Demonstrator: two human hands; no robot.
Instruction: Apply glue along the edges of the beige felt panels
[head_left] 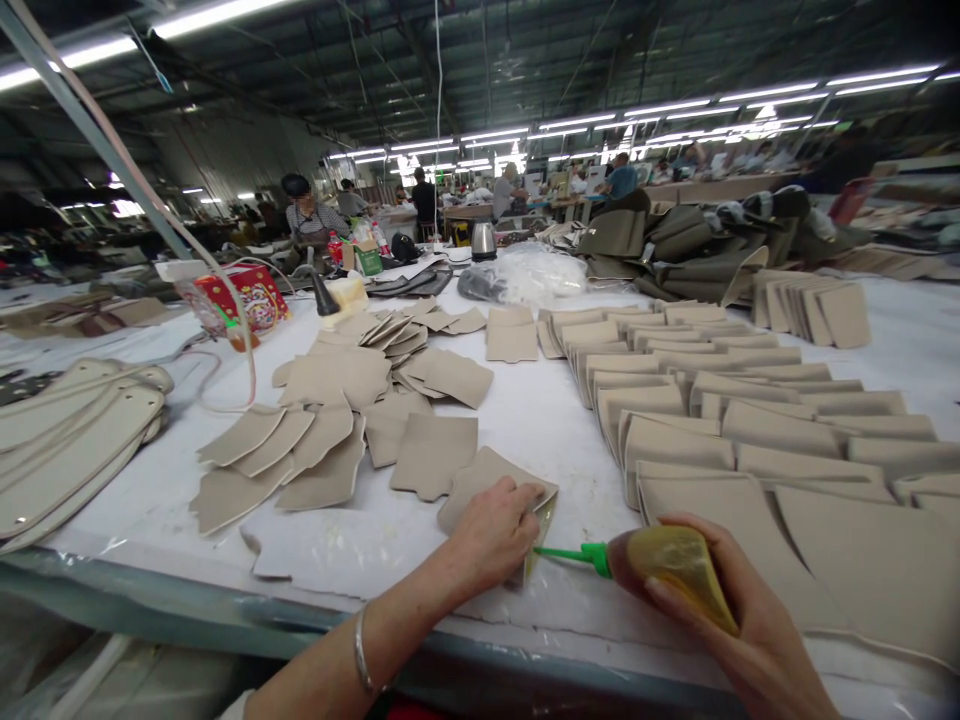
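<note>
My left hand (495,530) presses on a beige sheet piece (487,478) near the table's front edge, its fingers bent over the piece's right side. A yellowish strip shows along that side. My right hand (742,600) is wrapped round a squeeze bottle (671,570) of amber liquid, tilted sideways. The bottle's green nozzle (570,553) points left, its tip at the strip beside my left fingers. Another beige piece (433,455) lies just left of the held one.
Loose beige pieces (330,375) are heaped at the left, and rows of overlapping ones (780,430) fill the right. Stacked pale panels (75,440), a red box (259,300), a metal kettle (484,240) and dark material (675,240) lie farther out. People sit or stand beyond.
</note>
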